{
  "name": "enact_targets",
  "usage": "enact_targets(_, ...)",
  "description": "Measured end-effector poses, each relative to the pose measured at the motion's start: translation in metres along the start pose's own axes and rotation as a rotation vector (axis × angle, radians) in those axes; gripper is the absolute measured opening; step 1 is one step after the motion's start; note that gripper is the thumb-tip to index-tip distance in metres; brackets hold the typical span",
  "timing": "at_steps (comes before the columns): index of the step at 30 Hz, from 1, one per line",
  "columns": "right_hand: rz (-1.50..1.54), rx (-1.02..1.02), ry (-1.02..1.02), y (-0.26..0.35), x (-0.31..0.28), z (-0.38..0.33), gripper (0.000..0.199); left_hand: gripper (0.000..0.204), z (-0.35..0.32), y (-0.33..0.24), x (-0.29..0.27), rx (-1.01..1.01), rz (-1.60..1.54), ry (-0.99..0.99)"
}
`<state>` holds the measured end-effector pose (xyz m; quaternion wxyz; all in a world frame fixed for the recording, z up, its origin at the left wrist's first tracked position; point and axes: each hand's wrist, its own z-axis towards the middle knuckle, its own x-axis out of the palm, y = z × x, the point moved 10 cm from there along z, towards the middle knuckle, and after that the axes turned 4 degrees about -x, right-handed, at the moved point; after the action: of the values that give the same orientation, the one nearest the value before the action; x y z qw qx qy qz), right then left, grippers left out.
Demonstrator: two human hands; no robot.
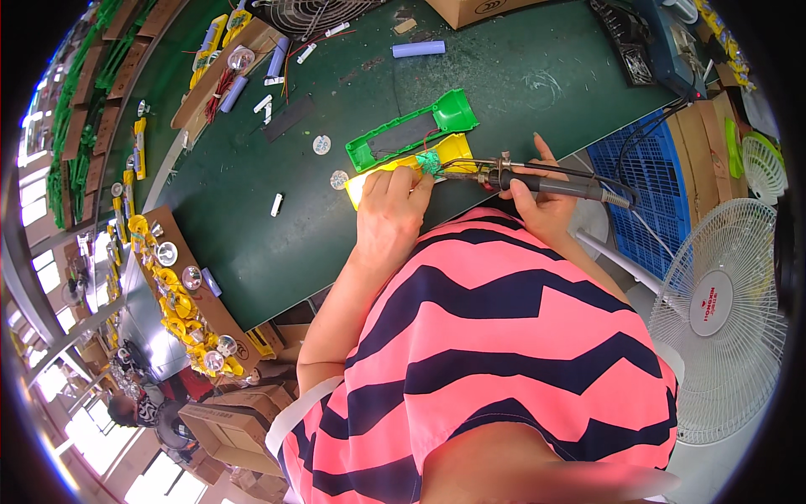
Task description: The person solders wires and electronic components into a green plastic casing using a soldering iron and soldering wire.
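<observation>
My right hand (544, 202) grips a soldering iron (562, 186) with a dark handle and a thin metal feed tube along its top. Its tip points left, onto or just above a small green circuit board (429, 160). My left hand (391, 208) is closed over a yellow plastic shell (458, 149), fingertips pressed down beside the board; exactly what they pinch is hidden. Behind it lies a matching green plastic shell (456, 109) with a dark strip inside. A thin red wire runs between the two shells. Beside the yellow shell rests a small round reflector (338, 180).
On the green table (277, 252) lie a purple cylindrical battery (418, 49), a white disc (321, 145) and a small white connector (277, 204). A carton of yellow parts and reflectors (189, 290) stands at the left edge. A white fan (714, 311) and blue crate (642, 168) are at right.
</observation>
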<state>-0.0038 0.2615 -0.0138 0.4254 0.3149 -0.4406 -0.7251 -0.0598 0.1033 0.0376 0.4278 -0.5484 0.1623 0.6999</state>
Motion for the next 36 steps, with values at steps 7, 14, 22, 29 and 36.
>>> enact_targets(7, -0.002, 0.012, 0.027, 0.004, 0.002, 0.004, 0.013, 0.019, 0.000, 0.001, 0.001, -0.003, -0.002, 0.010)
enact_targets(14, 0.066, 0.055, -0.043, 0.001, -0.012, 0.011, 0.014, 0.018, 0.001, 0.002, 0.003, -0.032, 0.010, 0.034)
enact_targets(22, 0.128, 0.089, -0.136, -0.008, -0.029, 0.011, 0.016, 0.019, 0.002, 0.001, 0.003, -0.043, 0.000, 0.037)
enact_targets(29, 0.082, 0.082, -0.134, -0.009, -0.034, 0.012, 0.016, 0.024, 0.001, -0.002, 0.005, -0.023, 0.018, 0.066)
enact_targets(36, 0.049, 0.040, -0.154, -0.006, -0.041, 0.015, 0.016, 0.016, 0.022, 0.011, -0.016, -0.168, -0.054, -0.128)
